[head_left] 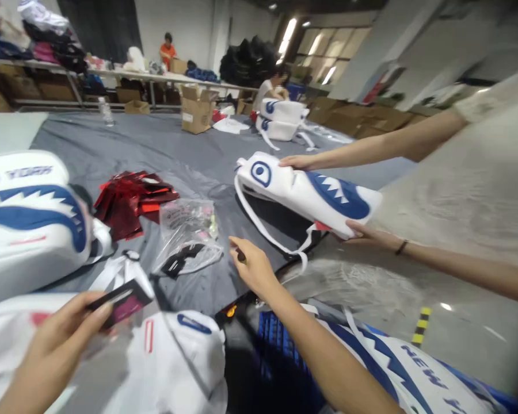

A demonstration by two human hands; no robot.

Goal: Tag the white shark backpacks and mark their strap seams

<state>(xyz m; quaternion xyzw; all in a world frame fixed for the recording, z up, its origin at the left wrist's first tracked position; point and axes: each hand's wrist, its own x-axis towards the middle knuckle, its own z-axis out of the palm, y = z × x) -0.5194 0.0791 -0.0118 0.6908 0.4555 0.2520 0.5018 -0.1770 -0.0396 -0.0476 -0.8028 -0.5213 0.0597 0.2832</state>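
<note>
My left hand [64, 339] pinches a black hang tag [121, 302] with a magenta patch, above a white backpack [168, 356] with a blue oval and a red outlined strip. My right hand [254, 267] reaches over the table edge with its fingers curled. A small dark object [240, 256] shows at these fingers, too little of it to name. Just left of that hand lies a clear plastic bag [190, 230] with black pieces inside. Beyond it, a co-worker's two hands [297, 162] hold a white bag [285, 184] with a blue eye and toothed mouth.
Red foil packets [133, 201] are heaped on the grey-covered table [164, 144]. A white shark-mouth backpack [30, 218] stands at left. Another printed bag [406, 368] is low at right. Farther back are a cardboard box [196, 109], stacked white bags [280, 121] and a bottle [106, 112].
</note>
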